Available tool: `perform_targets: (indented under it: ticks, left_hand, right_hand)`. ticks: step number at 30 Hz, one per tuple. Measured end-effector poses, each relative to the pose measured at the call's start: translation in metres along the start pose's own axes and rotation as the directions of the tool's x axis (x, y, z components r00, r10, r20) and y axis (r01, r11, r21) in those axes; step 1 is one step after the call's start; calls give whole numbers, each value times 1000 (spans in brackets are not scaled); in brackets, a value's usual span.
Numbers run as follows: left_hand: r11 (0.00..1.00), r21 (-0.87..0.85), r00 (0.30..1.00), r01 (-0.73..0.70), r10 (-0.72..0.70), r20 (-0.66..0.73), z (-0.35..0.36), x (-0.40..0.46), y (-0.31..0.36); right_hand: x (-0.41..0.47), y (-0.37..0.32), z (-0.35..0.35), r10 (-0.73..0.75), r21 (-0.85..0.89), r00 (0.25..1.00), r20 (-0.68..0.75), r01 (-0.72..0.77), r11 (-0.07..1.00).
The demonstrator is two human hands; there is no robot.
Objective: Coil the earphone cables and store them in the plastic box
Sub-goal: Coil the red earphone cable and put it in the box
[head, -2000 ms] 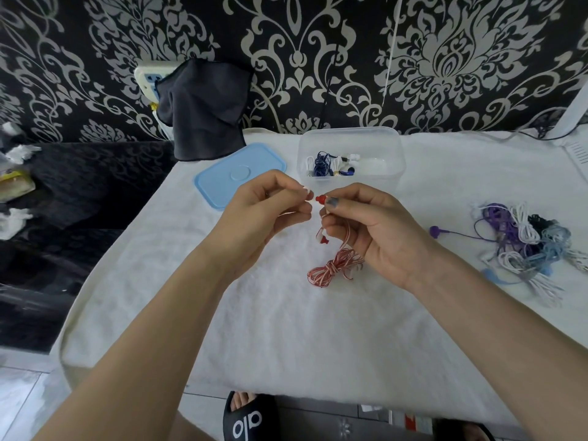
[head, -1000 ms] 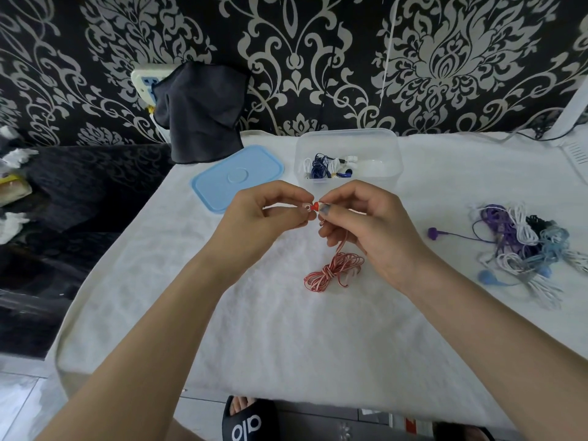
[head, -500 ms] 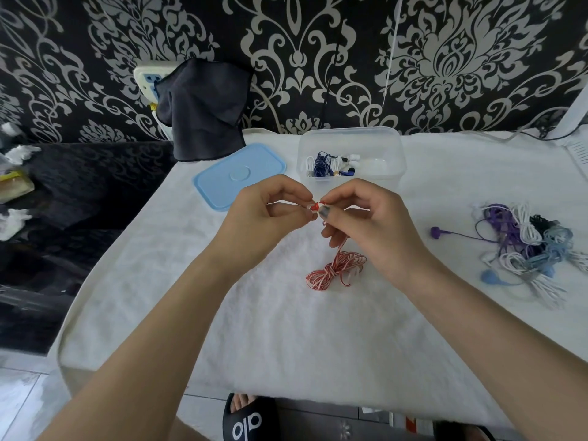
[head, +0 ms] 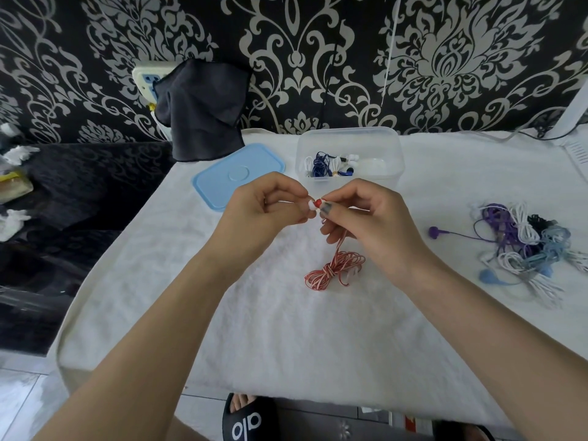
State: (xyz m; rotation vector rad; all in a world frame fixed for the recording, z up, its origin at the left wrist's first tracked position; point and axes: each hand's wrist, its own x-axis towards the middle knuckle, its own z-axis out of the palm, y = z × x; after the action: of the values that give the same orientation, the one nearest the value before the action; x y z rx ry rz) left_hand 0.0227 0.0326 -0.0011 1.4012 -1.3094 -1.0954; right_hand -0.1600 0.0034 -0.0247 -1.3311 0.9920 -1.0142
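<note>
Underneath everything lies a white fluffy towel (head: 286, 329) spread over the counter, its near edge hanging above pale floor tiles (head: 19, 399) and a black slide sandal (head: 249, 420). Behind the counter rises black wallpaper with a silver damask pattern (head: 445, 58); a dark grey cloth (head: 203, 113) hangs over a white wall socket (head: 147, 79). At the back of the towel stands the clear plastic box (head: 348, 138), already holding coiled blue and white earphones (head: 327, 165), with its light blue plastic lid (head: 237, 175) lying flat just to the left. The left hand (head: 264, 214) and right hand (head: 366, 224) meet fingertip to fingertip above the towel, both pinching the red-and-white earphone buds (head: 315, 204) (too small to tell which part each holds). From the right hand a cable drops to the red-and-white striped earphone coil (head: 334, 270) resting on the towel. Well off to the right sits a tangled heap of purple, white, black and blue earphones (head: 525, 246).
</note>
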Motion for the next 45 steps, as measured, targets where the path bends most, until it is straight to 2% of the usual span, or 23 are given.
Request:
perform_targets:
  ticks: [6, 9, 15, 26, 38, 45]
  left_hand:
    - [985, -169, 999, 25, -18, 43, 1, 2, 0]
    - [980, -200, 999, 23, -14, 49, 4, 3, 0]
    - [989, -145, 999, -10, 18, 50, 4, 4, -2]
    - [987, -150, 997, -59, 66, 39, 4, 3, -1]
    - [986, -161, 995, -31, 46, 89, 2, -1, -1]
    - [983, -166, 991, -72, 89, 99, 3, -2, -1]
  right_hand:
    - [1, -3, 1, 120, 260, 990, 72, -135, 956]
    - [1, -4, 2, 160, 328, 983, 95, -183, 927]
    - [0, -6, 3, 201, 354, 975, 97, -222, 909]
    - [-2, -11, 5, 199, 358, 974, 110, -226, 906]
    - [-1, -16, 3, 362, 515, 911, 200, -412, 752]
    - [-2, -15, 4, 410, 604, 876, 253, -474, 640]
